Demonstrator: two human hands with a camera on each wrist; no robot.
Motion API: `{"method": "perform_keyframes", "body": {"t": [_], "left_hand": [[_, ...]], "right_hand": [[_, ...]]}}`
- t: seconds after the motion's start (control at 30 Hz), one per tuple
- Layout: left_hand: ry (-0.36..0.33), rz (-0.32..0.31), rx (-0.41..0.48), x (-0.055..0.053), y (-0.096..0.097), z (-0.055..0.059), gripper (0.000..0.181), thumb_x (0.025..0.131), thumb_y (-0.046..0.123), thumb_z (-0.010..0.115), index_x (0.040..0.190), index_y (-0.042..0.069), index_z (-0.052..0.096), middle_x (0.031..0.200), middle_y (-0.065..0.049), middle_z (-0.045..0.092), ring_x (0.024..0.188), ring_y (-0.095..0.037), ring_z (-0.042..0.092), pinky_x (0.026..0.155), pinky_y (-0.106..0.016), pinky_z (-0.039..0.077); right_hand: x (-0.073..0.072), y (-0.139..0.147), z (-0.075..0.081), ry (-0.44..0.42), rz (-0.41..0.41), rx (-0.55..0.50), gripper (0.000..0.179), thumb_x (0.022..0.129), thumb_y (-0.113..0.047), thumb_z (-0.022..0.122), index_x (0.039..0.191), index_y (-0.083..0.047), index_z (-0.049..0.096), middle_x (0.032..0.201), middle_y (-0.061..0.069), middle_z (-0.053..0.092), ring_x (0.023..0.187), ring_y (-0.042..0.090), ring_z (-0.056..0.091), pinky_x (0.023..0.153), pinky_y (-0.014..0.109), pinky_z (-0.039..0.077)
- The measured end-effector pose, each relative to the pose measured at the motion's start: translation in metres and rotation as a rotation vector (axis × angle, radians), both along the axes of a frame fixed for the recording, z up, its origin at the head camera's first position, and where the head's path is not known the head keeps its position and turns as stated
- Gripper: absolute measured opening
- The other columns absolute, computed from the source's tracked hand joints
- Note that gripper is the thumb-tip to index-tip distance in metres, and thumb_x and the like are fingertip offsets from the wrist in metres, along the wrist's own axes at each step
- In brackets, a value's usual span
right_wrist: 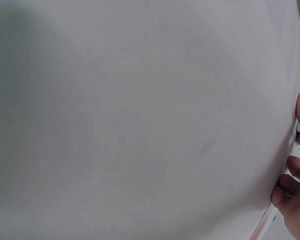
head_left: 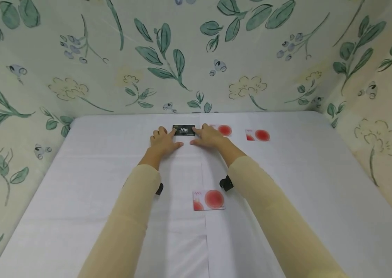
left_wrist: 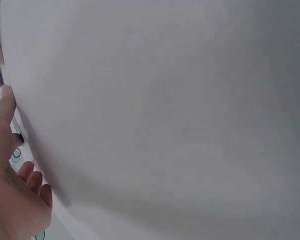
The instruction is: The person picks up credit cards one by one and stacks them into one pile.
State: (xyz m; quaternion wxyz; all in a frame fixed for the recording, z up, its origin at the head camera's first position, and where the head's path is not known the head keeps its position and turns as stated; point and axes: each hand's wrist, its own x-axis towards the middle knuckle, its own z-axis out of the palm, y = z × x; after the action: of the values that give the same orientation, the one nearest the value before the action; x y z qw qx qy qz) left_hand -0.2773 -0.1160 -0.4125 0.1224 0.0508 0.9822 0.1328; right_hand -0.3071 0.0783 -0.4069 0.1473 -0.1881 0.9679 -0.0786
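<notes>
A black card (head_left: pixel 184 130) marked "Vip" lies flat near the table's far edge in the head view. At its left end, my left hand (head_left: pixel 162 142) touches it with an index fingertip, thumb spread toward the middle. My right hand (head_left: pixel 210 137) touches the right end likewise, its thumb pointing inward. Partly behind the right hand is a white card with a red circle (head_left: pixel 225 130). Both wrist views show mostly white cloth; the left hand (left_wrist: pixel 12 170) and the right hand (right_wrist: pixel 297 185) appear at the outer edges, and the black card's face is not visible there.
A similar red-and-white card (head_left: pixel 262 135) lies farther right, and another (head_left: pixel 209 200) lies nearer, between the forearms. White cloth (head_left: pixel 77 185) covers the table, with seams and folds. Leaf-patterned fabric (head_left: pixel 168 58) rises behind and at both sides. Small black devices (head_left: pixel 226 183) hang under the wrists.
</notes>
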Motion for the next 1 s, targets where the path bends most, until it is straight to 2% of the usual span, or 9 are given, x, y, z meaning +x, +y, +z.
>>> {"method": "perform_keyframes", "body": {"t": [0.33, 0.57, 0.83, 1.0], "left_hand": [[0.019, -0.004, 0.002, 0.004, -0.005, -0.006, 0.072, 0.092, 0.057, 0.048, 0.150, 0.020, 0.026, 0.141, -0.019, 0.025, 0.124, -0.038, 0.026, 0.105, -0.052, 0.025], [0.041, 0.001, 0.022, 0.007, -0.005, -0.008, 0.070, 0.092, 0.056, 0.048, 0.149, 0.021, 0.030, 0.145, -0.017, 0.023, 0.127, -0.038, 0.025, 0.104, -0.051, 0.027], [0.086, -0.001, 0.051, 0.012, -0.008, -0.010, 0.061, 0.092, 0.050, 0.053, 0.144, 0.021, 0.039, 0.146, -0.015, 0.029, 0.128, -0.037, 0.028, 0.105, -0.051, 0.028], [0.120, -0.027, 0.054, 0.014, -0.010, -0.013, 0.058, 0.092, 0.048, 0.055, 0.141, 0.020, 0.044, 0.141, -0.014, 0.037, 0.123, -0.033, 0.034, 0.101, -0.048, 0.033]], "right_hand": [[0.003, -0.001, -0.006, 0.041, -0.016, -0.034, 0.068, 0.088, -0.057, 0.055, 0.145, -0.025, 0.037, 0.127, 0.017, 0.046, 0.099, 0.026, 0.050, 0.084, 0.039, 0.047], [0.008, 0.002, -0.004, 0.068, -0.031, -0.089, 0.062, 0.087, -0.052, 0.059, 0.140, -0.023, 0.046, 0.120, 0.017, 0.049, 0.092, 0.024, 0.051, 0.076, 0.035, 0.047], [0.012, 0.006, -0.004, 0.054, -0.043, -0.147, 0.058, 0.086, -0.048, 0.063, 0.137, -0.024, 0.049, 0.114, 0.012, 0.051, 0.090, 0.022, 0.049, 0.074, 0.032, 0.042], [0.014, 0.010, -0.007, 0.060, -0.010, -0.162, 0.058, 0.087, -0.048, 0.062, 0.138, -0.024, 0.048, 0.114, 0.011, 0.050, 0.094, 0.021, 0.048, 0.079, 0.032, 0.042]]}}
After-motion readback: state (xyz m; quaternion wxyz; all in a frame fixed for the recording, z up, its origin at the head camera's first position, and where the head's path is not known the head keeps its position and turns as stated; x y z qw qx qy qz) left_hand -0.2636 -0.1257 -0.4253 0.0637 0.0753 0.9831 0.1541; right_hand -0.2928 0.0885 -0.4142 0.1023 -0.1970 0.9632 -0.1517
